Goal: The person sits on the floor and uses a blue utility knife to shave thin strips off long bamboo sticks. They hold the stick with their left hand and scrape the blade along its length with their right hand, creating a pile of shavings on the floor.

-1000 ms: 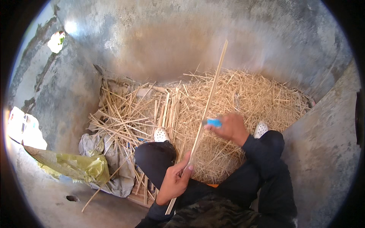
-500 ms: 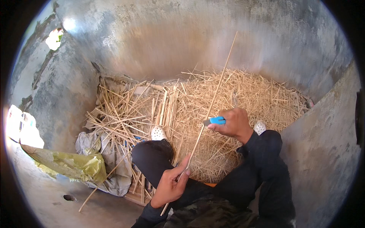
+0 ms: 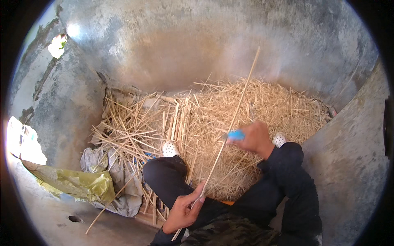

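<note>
A long, thin bamboo strip (image 3: 240, 102) slants from low in front of me up toward the far wall. My left hand (image 3: 183, 211) pinches it near its lower end, thumb on top, with a short tail sticking out below the wrist. My right hand (image 3: 257, 140), smeared by motion, is closed around a blue-handled utility knife (image 3: 236, 135). The knife's tip end meets the strip around its middle, or lies very close to it; blur hides the exact contact. Beneath both hands spreads a thick heap of pale shavings (image 3: 230, 164).
Loose bamboo strips (image 3: 127, 127) lie crisscrossed at left, beside a row of thicker split pieces (image 3: 179, 123). A yellow-green sack (image 3: 86, 183) and a grey cloth (image 3: 127, 197) are at lower left. Concrete walls (image 3: 184, 49) close in around my legs and white perforated shoes (image 3: 170, 149).
The strip's far end has dropped slightly and shifted a little right. My right hand with the knife has moved slightly right and downward and is now blurred. My left hand keeps its grip.
</note>
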A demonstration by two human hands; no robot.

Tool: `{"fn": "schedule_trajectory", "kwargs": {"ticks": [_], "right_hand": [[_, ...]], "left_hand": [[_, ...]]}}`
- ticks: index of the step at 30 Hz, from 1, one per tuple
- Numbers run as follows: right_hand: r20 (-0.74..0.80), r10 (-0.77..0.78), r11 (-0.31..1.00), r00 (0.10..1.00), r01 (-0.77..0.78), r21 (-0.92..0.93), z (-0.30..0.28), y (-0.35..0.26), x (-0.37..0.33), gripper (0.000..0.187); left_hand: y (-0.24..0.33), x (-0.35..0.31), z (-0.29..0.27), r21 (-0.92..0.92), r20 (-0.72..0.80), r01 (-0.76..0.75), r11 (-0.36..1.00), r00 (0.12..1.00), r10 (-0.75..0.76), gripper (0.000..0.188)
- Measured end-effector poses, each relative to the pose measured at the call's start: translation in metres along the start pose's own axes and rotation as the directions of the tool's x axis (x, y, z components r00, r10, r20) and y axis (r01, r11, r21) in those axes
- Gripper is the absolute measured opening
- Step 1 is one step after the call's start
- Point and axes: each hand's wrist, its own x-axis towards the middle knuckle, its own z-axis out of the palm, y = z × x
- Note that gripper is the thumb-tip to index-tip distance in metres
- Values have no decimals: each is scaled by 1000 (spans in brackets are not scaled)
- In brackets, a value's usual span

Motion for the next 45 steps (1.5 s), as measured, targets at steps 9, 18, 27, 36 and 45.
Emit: {"fn": "schedule_trajectory", "kwargs": {"ticks": [9,18,27,36,45], "right_hand": [[-214,742,650,635,-760,-3,-35,208,23,79],[402,243,931,883,-329,159,-12,-8,-48,63],[260,-71,982,963,22,189,-16,-55,-37,74],[277,-156,979,948,112,171,-7,-65,-37,76],[228,-78,988,971,44,148,-11,-56,-22,66]], "left_hand": [[-25,-35,-4,-89,82,-76,993,993,83,37],[-37,15,19,-104,-126,-26,994,992,13,41],[-1,21,21,143,-172,-123,982,974,147,44],[-2,15,15,201,-215,-154,967,957,197,47],[2,14,13,118,-176,-166,979,967,185,46]]}}
